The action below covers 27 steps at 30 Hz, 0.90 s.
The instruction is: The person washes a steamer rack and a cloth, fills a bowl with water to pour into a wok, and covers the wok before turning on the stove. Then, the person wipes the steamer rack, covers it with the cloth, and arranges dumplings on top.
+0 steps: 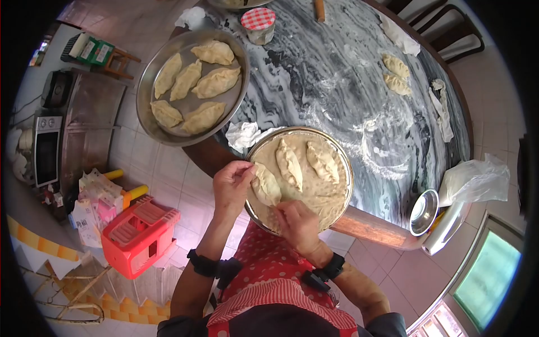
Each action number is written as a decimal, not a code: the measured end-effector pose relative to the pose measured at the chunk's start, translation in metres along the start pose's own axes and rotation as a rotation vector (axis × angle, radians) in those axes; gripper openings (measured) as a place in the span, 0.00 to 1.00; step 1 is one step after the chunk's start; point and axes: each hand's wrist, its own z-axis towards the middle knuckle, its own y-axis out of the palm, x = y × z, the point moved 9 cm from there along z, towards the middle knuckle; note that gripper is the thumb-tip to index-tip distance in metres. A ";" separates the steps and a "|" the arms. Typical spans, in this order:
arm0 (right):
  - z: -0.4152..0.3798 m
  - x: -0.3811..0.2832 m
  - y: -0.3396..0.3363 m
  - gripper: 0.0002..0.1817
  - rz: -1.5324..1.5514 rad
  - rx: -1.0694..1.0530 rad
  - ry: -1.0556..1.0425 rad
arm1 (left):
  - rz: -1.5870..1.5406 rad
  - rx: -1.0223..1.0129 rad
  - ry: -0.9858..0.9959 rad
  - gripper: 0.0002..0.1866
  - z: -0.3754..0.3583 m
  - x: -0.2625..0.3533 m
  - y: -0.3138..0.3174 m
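A round tray (pixel 343 210) with a floury bottom lies at the table's near edge, with three dumplings on it. The leftmost dumpling (pixel 265 184) is between my two hands. My left hand (pixel 231 182) pinches its upper left end at the tray's rim. At its lower end, my right hand (pixel 298 223) has its fingers closed together. The middle dumpling (pixel 289 165) and the right dumpling (pixel 322 162) lie untouched beside it. A larger metal pan (pixel 147 121) at the upper left holds several dumplings.
Flour dusts the marble table (pixel 331 73). On it are a jar with a checked lid (pixel 258 25), two dumplings (pixel 397 74) and crumpled white paper (pixel 242 135). A metal bowl (pixel 423 212) and plastic bag (pixel 474 180) are at the right edge. A red stool (pixel 137 236) stands lower left.
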 end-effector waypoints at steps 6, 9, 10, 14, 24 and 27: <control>0.000 0.000 -0.005 0.07 0.044 -0.081 0.006 | 0.112 -0.016 0.165 0.06 0.009 -0.015 -0.001; 0.022 0.010 -0.060 0.06 0.060 -0.032 0.072 | 0.076 0.052 0.177 0.07 0.000 0.016 -0.008; 0.030 0.017 -0.082 0.06 0.119 -0.005 0.125 | 0.088 0.098 0.144 0.08 -0.002 0.022 -0.015; 0.087 0.084 -0.193 0.11 -0.160 0.128 0.235 | 0.005 0.098 0.122 0.09 -0.014 0.050 -0.030; 0.232 0.211 -0.294 0.15 -0.477 0.136 0.077 | -0.019 0.345 0.006 0.09 -0.053 0.043 -0.056; 0.267 0.219 -0.280 0.18 -0.487 -0.020 -0.021 | 0.014 0.428 -0.095 0.09 -0.069 0.035 -0.052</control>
